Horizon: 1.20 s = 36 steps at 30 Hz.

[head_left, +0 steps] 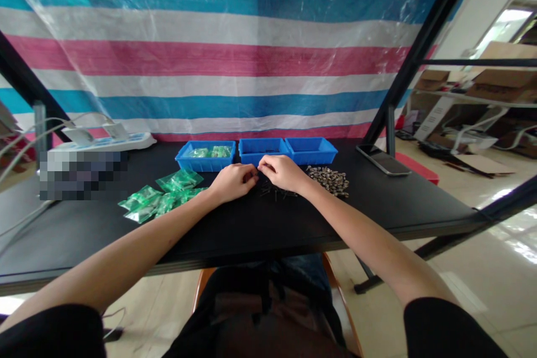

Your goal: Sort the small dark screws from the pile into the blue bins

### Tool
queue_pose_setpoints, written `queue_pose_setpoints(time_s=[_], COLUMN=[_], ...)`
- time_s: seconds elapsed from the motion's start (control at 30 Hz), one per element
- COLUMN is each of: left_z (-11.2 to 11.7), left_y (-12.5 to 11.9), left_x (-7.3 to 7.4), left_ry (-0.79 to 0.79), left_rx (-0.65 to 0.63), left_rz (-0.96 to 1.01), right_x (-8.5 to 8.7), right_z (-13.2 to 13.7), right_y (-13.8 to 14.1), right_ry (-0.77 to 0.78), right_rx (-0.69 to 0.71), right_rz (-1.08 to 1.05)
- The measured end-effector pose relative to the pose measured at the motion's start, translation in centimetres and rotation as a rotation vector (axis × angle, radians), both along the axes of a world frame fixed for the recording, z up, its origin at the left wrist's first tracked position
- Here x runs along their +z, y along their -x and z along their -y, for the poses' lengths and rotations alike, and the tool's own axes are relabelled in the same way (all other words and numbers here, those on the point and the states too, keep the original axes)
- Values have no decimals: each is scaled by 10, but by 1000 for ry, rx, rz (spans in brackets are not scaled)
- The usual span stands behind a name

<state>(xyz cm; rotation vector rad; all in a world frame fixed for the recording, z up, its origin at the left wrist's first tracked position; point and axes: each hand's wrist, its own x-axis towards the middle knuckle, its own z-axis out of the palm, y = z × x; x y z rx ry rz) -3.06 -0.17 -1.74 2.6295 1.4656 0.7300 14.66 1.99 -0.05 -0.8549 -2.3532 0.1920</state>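
Green packets (168, 196) lie against my left forearm (163, 234); sideways drift could scatter them. My left hand (235, 182) curled, cannot tell grip. My right hand (283, 172) bunched, cannot tell what's pinched. Dark pins (276, 196) near it, metal pieces (332, 180) beyond: careless brush could mix them.

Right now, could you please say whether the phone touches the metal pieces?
Apart: the head view shows black tabletop between the phone and metal pieces.

Blue-white-pink striped plastic sheeting (235, 59) hangs behind a black rectangular table (386, 198); pale glossy floor tiles (461, 274) show bright reflections (524, 251)
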Motion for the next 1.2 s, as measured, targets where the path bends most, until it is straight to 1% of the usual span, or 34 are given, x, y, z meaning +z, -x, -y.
queue_pose_setpoints(time_s=[0.37,0.57,0.9,1.03,1.2], left_z=[0,0,0,0,-1], left_y=[-1,0,-1,-1,0], left_x=[2,2,0,-1,-1], left_ry=[-3,2,12,12,-13], left_rx=[-14,-8,-32,-20,-44], left_rz=[-19,-6,20,17,-4], right_x=[2,3,2,2,1], right_z=[3,2,1,1,2], right_y=[0,0,0,1,1], right_ry=[-8,-20,-30,-37,-33], right_rx=[-8,-12,-19,-19,10], right_rz=[11,20,19,27,20])
